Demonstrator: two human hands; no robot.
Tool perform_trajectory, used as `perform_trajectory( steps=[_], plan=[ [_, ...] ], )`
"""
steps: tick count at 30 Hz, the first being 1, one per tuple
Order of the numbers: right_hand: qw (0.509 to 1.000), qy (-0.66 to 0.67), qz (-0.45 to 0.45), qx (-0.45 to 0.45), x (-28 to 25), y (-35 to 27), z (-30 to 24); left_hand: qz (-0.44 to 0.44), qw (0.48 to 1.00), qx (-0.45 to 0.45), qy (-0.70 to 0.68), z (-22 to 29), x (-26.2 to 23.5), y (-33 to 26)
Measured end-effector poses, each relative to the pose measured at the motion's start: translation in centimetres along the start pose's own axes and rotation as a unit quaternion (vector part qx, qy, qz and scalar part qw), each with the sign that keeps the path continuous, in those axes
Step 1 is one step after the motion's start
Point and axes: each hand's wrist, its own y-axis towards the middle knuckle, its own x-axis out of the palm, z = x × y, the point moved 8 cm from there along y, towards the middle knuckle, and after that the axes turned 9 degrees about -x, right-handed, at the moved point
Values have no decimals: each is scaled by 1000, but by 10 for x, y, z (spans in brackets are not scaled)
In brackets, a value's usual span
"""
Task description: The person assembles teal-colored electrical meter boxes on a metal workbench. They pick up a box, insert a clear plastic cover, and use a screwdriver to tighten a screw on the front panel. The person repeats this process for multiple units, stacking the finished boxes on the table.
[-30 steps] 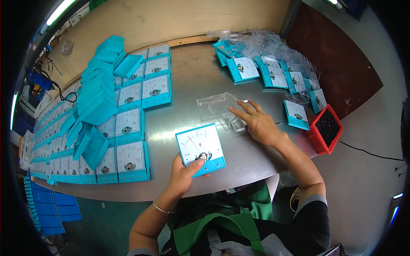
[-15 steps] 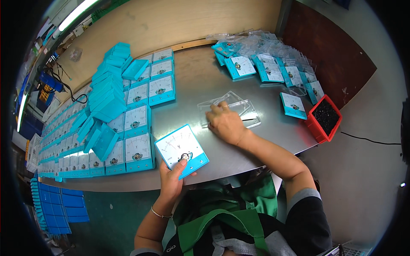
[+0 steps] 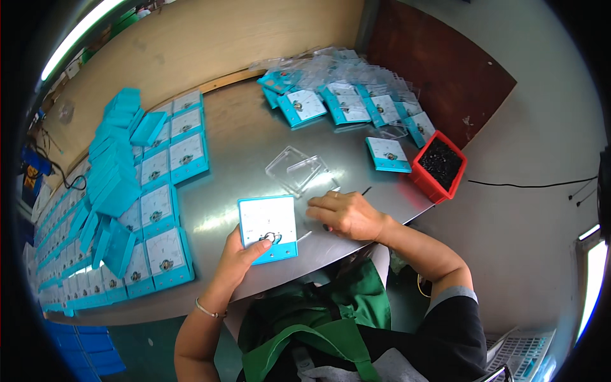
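My left hand (image 3: 240, 258) grips a panel meter (image 3: 264, 216) with a white dial face and a turquoise base. Its thumb presses near the round opening in the dial. Just right of the meter, my right hand (image 3: 349, 216) is low over the metal table with its fingers curled together. Something small and dark shows at its fingertips, too small to name. Two clear plastic covers (image 3: 289, 167) overlap on the table beyond that hand. A thin pale strip (image 3: 305, 235) lies between the meter and my right hand, and a short dark stick (image 3: 366, 190) lies beyond the right wrist.
Rows of meters (image 3: 156, 207) fill the left side, with turquoise cases (image 3: 113, 169) heaped on top. At the back right, more meters (image 3: 347, 108) lie under piled clear covers (image 3: 337, 67). A single meter (image 3: 388, 153) sits beside a red bin (image 3: 438, 184) of small black parts.
My right hand has left the clear covers and come nearer to the meter, its fingers now curled. The held meter has turned more upright. The whole view has shifted to the right.
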Motion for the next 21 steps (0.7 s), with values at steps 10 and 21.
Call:
perform_trajectory(
  steps=[10,21],
  plan=[
    [804,-208,-53,554,-129,-240,174,103,957,-13,-272,-37,35,-26],
    [849,-170,69,496,-143,-206,163,12,998,32,-54,-4,19,29]
  ],
)
